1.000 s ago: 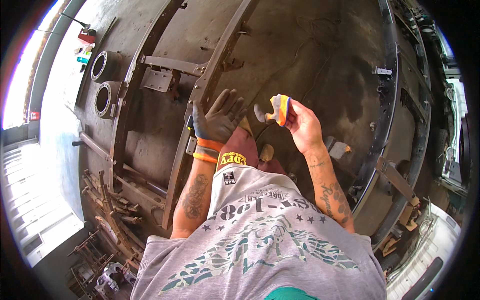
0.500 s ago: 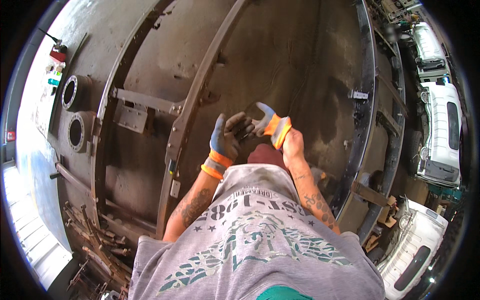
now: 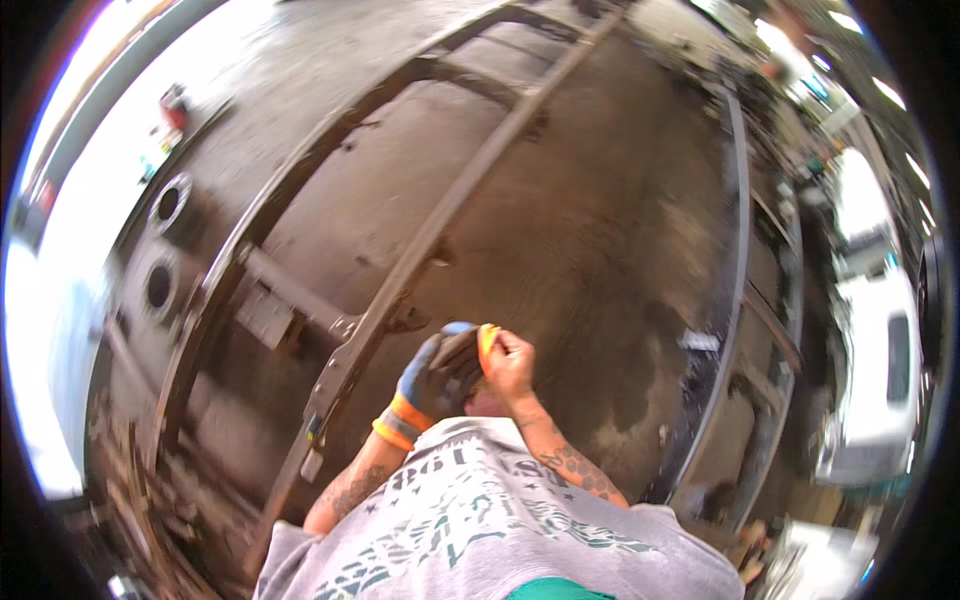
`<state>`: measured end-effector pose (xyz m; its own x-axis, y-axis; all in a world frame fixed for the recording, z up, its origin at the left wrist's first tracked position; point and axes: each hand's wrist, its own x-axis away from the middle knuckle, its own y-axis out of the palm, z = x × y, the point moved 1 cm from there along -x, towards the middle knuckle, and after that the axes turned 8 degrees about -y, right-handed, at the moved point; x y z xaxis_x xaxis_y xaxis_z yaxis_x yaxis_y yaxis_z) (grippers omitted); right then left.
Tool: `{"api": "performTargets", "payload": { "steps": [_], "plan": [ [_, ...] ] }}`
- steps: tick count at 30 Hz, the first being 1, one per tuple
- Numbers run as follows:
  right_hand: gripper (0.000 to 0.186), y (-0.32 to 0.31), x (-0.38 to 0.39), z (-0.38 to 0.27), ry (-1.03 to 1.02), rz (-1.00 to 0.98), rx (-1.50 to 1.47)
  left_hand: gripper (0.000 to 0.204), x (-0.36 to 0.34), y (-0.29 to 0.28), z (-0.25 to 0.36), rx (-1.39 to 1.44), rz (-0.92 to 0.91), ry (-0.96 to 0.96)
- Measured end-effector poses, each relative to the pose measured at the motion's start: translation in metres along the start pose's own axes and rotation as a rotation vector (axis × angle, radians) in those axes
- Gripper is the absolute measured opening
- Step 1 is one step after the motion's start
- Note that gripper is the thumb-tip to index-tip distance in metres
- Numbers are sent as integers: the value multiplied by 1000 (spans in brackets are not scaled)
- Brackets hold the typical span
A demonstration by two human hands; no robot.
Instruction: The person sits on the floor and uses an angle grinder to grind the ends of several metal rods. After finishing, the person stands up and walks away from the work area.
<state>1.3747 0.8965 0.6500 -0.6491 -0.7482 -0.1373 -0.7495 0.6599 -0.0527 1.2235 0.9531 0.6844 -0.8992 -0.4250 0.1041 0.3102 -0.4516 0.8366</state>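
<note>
My left hand (image 3: 428, 380) wears a dark and blue work glove with an orange and grey cuff. Its fingers curve against a second work glove (image 3: 487, 345), though blur hides part of their hold. My right hand (image 3: 511, 365) is bare and pinches that loose glove by its orange cuff. A blue fingertip of the glove shows above my left fingers. Both hands are close together in front of my grey shirt, over the dark floor.
A long steel frame (image 3: 440, 225) with cross members runs along my left. Two flanged metal rings (image 3: 160, 285) stand beyond it. Another frame rail (image 3: 738, 230) lies to the right, with white vehicle cab parts (image 3: 875, 365) past it. Metal bars (image 3: 135, 500) are piled lower left.
The view has turned and shifted, so my hands appear lower and farther left. The two hands have drawn closer together, my left fingers now curling against the loose glove.
</note>
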Motion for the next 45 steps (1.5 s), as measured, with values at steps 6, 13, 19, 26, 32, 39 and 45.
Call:
{"api": "performTargets", "payload": {
  "steps": [6, 13, 19, 26, 32, 39, 45],
  "plan": [
    [28, 16, -47, -12, 468, -51, -468, 57, 12, 17, 0, 1024, 14, -133],
    [22, 75, -41, 48, 542, -374, -407, 56, 83, 67, 1, 716, 89, 281],
    [23, 135, -44, 90, 621, -495, -278, 47, 74, 40, -14, 281, 639, 594],
    [24, 145, -63, 43, 492, -854, -149, 58, 149, 77, -62, 638, 819, 650],
    [23, 111, -98, 45, 427, -733, -16, 70, 159, 33, -28, 697, 726, 629],
    [29, 76, -88, 18, 516, -702, -43, 46, 106, -5, 59, -412, 1081, 235],
    [25, 75, -61, 27, 677, -579, -137, 47, 61, -48, 43, -1027, 1305, 15]
  ]
}}
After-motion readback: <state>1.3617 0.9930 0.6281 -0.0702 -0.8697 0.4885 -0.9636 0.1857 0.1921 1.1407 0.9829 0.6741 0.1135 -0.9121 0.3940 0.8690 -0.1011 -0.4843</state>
